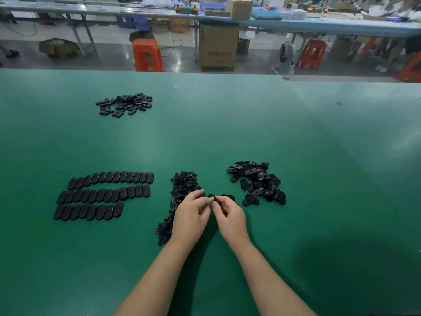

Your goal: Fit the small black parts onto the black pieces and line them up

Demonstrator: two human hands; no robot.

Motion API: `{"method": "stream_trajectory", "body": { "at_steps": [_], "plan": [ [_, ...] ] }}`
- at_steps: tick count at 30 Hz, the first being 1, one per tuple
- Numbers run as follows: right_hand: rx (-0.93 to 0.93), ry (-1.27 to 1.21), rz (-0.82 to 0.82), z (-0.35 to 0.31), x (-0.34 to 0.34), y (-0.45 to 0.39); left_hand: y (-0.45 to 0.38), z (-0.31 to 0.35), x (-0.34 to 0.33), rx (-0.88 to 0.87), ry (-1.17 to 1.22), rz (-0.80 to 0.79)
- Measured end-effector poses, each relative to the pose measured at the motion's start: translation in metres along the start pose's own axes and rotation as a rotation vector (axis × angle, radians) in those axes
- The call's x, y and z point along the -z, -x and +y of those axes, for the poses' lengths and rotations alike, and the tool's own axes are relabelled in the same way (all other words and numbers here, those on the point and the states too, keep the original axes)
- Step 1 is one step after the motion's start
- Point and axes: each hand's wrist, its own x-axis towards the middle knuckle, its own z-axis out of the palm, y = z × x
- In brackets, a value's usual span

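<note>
A broad green counter (227, 133) fills the view, and beyond its far edge stand an orange stool (147, 55) and a brown cardboard box (217, 47) on the factory floor. On the counter's left, three neat rows of finished black pieces (104, 195) lie side by side, the nearest row shorter than the other two. To the right sits a loose heap of oval black pieces (258, 182), jumbled and overlapping. Between rows and heap runs a long pile of small black parts (182, 188), trailing down toward the person and passing under the left wrist. Far off at the back left, well apart from everything else, is another scattered pile (125, 104) of black ovals. Now to the middle: both hands meet just above the counter, between the small parts and the heap. The right hand (230, 215) has its grip closed, thumb and fingers pinching one black piece (216, 199) at its tip. The left hand (191, 213) is right beside it, fingers curled in toward that same piece, fingertips close together; whether a small part sits between them cannot be told, it is too tiny and hidden. One more oval (229, 197) lies on the counter just behind the right hand.
</note>
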Motion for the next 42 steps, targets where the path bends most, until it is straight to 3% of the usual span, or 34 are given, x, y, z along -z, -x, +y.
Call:
{"method": "stream_trajectory", "body": {
  "at_steps": [9, 42],
  "plan": [
    [0.071, 0.100, -0.003, -0.001, 0.000, 0.001, -0.009, 0.002, 0.003, 0.109, 0.130, 0.000],
    [0.057, 0.131, -0.042, 0.002, -0.001, 0.001, -0.016, 0.007, 0.008, 0.166, -0.020, -0.087]
  ]
}}
